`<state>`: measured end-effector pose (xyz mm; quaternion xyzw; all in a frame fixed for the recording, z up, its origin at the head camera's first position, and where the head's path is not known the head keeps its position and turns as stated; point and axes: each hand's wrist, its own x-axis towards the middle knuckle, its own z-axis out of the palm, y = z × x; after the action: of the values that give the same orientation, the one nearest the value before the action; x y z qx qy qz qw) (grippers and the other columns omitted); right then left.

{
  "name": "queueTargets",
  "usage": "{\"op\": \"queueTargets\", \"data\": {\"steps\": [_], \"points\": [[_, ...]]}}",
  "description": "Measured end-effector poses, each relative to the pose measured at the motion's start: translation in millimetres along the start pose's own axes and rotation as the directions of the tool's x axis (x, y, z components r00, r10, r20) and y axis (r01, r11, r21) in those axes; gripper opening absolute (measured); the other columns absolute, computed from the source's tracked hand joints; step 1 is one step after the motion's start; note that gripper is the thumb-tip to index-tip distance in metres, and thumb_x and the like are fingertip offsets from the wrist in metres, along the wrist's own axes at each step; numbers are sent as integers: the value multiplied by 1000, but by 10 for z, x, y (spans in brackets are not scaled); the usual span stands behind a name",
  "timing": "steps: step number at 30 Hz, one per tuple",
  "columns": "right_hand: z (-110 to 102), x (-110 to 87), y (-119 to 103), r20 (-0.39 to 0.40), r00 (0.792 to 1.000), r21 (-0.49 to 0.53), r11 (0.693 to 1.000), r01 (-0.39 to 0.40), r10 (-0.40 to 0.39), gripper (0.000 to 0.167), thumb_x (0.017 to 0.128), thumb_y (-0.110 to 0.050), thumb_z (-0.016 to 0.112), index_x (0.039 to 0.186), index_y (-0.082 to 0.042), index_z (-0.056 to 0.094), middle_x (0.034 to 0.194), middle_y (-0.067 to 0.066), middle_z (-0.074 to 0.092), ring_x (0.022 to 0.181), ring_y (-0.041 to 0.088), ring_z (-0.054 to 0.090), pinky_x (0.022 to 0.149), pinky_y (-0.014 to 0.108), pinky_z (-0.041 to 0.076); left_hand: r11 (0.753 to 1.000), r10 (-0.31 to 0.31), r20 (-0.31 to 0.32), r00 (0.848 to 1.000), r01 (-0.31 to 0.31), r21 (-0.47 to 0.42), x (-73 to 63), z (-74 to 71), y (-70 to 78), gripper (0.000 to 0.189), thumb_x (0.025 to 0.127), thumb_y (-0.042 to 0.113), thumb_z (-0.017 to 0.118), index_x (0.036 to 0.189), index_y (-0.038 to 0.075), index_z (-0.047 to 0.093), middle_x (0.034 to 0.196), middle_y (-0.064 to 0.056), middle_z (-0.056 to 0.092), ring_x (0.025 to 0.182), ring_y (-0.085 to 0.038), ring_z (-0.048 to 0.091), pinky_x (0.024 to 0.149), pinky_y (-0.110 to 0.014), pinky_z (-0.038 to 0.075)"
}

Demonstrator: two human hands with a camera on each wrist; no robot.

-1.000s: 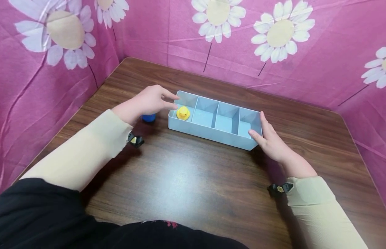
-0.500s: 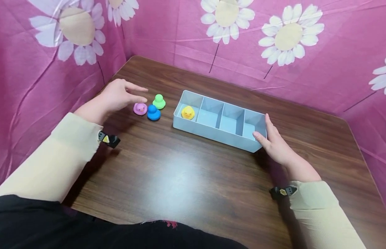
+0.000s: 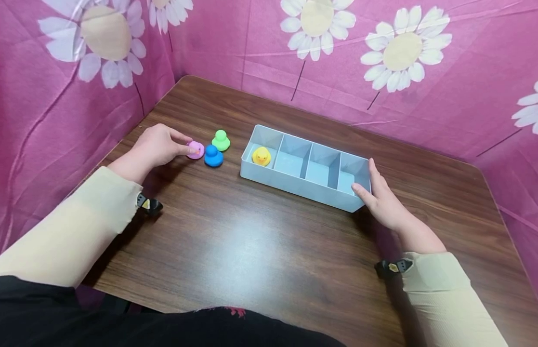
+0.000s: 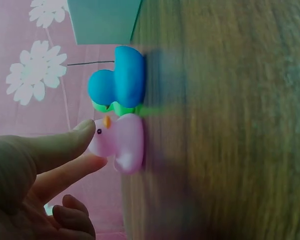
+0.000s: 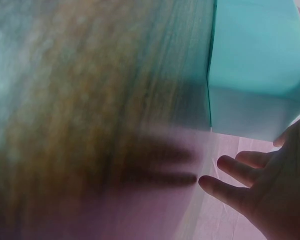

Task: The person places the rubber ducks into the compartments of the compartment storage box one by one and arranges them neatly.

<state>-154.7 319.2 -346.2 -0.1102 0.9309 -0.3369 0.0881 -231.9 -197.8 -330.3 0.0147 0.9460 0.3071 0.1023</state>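
Observation:
My left hand [image 3: 157, 147] pinches a pink toy duck [image 4: 127, 142] between thumb and forefinger by its head, and the duck is on the table. Close beside it sit a blue toy duck [image 3: 214, 156] and a green toy duck [image 3: 220, 140]; in the left wrist view the blue one mostly hides the green. A pale blue divided box [image 3: 295, 185] lies to their right, with a yellow toy duck [image 3: 261, 156] in its leftmost compartment. At the box's right end, my right hand [image 3: 383, 202] holds on, thumb over the rim and forefinger along the end wall.
The brown wooden table [image 3: 251, 260] carries everything. Pink cloth [image 3: 260, 62] with white flowers hangs behind it and along its sides. Dark wrist cameras [image 3: 149, 204] are worn at both cuffs.
My left hand has moved left from the box's yellow-duck compartment, then down onto the pink duck, and its fingers have closed on it. The right hand has stayed at the box's end.

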Motion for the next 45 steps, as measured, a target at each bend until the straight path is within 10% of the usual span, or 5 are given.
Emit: {"op": "queueTargets", "data": {"steps": [24,45], "points": [[-5,-20,-39,9,1000,6,1000,-11,11,84,106,-37,45,154,-14,-19,161,18,-15,146,39,-10,112,63,0,999,45,-29,999,-46,-17,-1,-31,52,53,87,45,74,123,7,70,130,-23,59,119,-36,49,93,-49,39],[-80,9,23,65,998,11,1000,-2,1,92,102,-27,55,154,-13,-19,160,19,-16,145,41,-11,111,63,-1,990,130,-58,990,-133,-49,-69,-206,452,55,86,51,72,120,9,73,117,-13,68,108,-28,52,84,-42,42]]}}
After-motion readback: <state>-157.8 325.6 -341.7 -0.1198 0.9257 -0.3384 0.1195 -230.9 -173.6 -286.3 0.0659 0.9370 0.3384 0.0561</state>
